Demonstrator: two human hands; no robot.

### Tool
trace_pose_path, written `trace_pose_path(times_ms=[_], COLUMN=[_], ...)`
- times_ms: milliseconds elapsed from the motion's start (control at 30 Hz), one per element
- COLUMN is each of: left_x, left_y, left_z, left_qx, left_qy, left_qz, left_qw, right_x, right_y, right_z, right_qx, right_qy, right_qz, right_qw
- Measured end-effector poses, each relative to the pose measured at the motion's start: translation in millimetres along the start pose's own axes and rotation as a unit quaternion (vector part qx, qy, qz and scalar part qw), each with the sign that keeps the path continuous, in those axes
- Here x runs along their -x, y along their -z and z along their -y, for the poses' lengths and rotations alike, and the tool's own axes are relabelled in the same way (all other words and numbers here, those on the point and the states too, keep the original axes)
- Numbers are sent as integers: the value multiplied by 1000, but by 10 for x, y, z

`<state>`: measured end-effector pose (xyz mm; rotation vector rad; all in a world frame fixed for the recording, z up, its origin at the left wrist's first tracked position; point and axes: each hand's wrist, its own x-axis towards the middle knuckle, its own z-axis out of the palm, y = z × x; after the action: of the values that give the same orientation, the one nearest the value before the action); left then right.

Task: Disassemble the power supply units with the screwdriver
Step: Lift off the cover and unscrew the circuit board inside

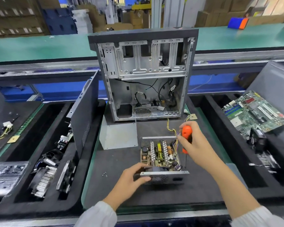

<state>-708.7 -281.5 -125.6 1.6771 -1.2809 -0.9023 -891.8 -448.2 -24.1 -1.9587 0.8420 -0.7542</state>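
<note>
Left hand (132,178) grips the power supply (161,158) – right hand (193,144) holds the screwdriver (186,134), tip seemingly inside.

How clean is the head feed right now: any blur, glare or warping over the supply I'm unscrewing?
Head view: the open power supply, the orange screwdriver and both hands are sharp under even, soft light, with no strong glare on the metal. The wide lens bends the conveyor rails and leans the side trays outward. The motherboard at the right edge looks smeared, and the background boxes are soft.
</note>
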Motion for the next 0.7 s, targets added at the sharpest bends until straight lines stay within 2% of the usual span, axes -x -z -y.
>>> trace_pose_path(times_ms=[100,267,467,700], left_x=[-1,-61,-358,-547], left_y=[-46,-81,-32,64], left_z=[46,-156,-568,-805], left_qx=[23,59,152,267], left_qy=[26,14,0,109], left_qz=[-16,-57,-104,-91], left_qw=[999,997,983,953], right_x=[66,17,-79,-211], right_y=[59,159,348,608], right_z=[2,78,403,859], right_qx=[-83,-72,-52,-53], right_qy=[8,50,112,179], right_qz=[-65,-91,-147,-195], right_qw=[994,992,981,963])
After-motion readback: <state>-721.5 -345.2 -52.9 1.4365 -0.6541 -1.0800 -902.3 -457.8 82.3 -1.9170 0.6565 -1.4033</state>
